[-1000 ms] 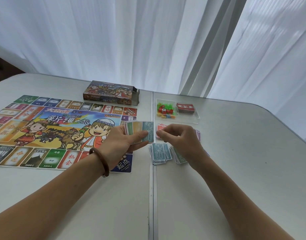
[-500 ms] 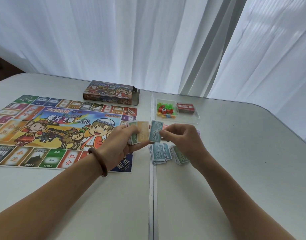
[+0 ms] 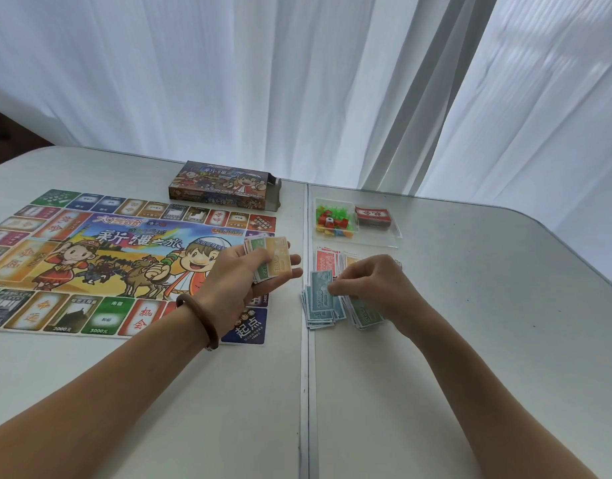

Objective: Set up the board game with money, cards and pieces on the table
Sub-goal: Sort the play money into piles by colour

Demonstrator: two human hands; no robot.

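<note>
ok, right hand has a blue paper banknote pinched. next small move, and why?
Probably lay the blue paper banknote on the fanned blue pile of notes beneath it and let go. The right hand pinches it right over that pile, colours match, and the left hand holds an orange-and-green stack to sort.

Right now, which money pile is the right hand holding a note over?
The blue pile by the table seam: the right hand pinches a blue note over it, unlike the green pile and red pile.
</note>
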